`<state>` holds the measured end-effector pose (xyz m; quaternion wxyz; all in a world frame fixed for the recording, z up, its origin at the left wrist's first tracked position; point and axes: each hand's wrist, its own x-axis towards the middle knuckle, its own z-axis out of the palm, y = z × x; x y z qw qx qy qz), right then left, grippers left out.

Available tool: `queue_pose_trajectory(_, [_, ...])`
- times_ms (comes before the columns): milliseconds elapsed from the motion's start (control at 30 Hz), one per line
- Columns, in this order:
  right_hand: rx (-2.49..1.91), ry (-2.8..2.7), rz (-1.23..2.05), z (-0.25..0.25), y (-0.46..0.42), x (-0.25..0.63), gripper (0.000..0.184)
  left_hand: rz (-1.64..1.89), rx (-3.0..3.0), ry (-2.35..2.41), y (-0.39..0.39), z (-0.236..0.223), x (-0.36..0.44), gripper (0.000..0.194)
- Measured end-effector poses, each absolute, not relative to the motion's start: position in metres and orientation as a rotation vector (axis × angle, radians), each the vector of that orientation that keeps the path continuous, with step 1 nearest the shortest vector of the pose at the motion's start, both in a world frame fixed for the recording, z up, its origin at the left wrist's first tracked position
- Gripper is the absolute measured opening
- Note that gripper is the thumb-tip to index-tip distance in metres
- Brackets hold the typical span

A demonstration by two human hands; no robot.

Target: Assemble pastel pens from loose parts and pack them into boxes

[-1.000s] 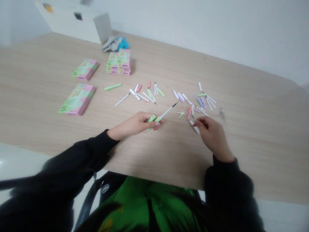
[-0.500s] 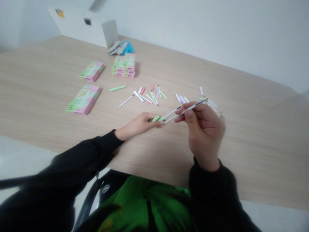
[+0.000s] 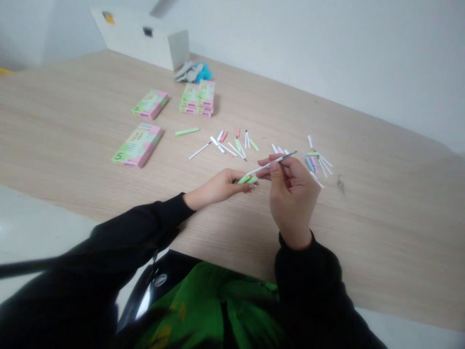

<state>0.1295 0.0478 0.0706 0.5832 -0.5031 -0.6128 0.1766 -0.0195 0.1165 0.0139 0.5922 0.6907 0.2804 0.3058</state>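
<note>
My left hand (image 3: pixel 228 186) is closed around light green pen barrels (image 3: pixel 244 179), two of which show between thumb and fingers. My right hand (image 3: pixel 294 189) pinches a thin white pen refill (image 3: pixel 263 167) with a dark tip pointing up and to the right. The refill's lower end meets the open end of a barrel; whether it is inside I cannot tell. Beyond the hands lie loose white refills (image 3: pixel 199 150) with dark tips, and green, pink, white and purple pen parts (image 3: pixel 224 136). Another cluster of pen parts and refills (image 3: pixel 313 164) lies behind my right hand.
Pink and green boxes (image 3: pixel 138 145) lie on the left of the wooden table (image 3: pixel 381 208). Several more boxes (image 3: pixel 198 98) are stacked farther back. Behind them are grey and blue crumpled items (image 3: pixel 194 72) and a white box (image 3: pixel 145 41) near the wall.
My right hand has moved left and the refill's end has come to a green barrel. A second refill seen between the hands earlier no longer shows there. The view has shifted slightly.
</note>
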Motion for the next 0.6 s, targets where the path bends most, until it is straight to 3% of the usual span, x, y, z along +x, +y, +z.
queue_pose_trajectory(167, [-1.176,-1.417,0.480,0.073,0.047,0.129,0.011,0.699,1.625,0.629,0.117,0.015,-0.020,0.025])
queue_pose_trajectory(367, [-1.248,-1.567,0.647,0.058,0.052,0.132,0.022,0.740,1.631,0.570,0.119,0.012,-0.020,0.031])
queue_pose_trajectory(500, [-1.268,-1.561,0.538,0.059,0.042,0.135,0.032,0.732,1.572,0.581,0.119,0.013,-0.020,0.021])
queue_pose_trajectory(600, [-1.246,-1.469,0.405,0.070,0.030,0.142,0.026,0.729,1.534,0.638,0.118,0.016,-0.021,0.019])
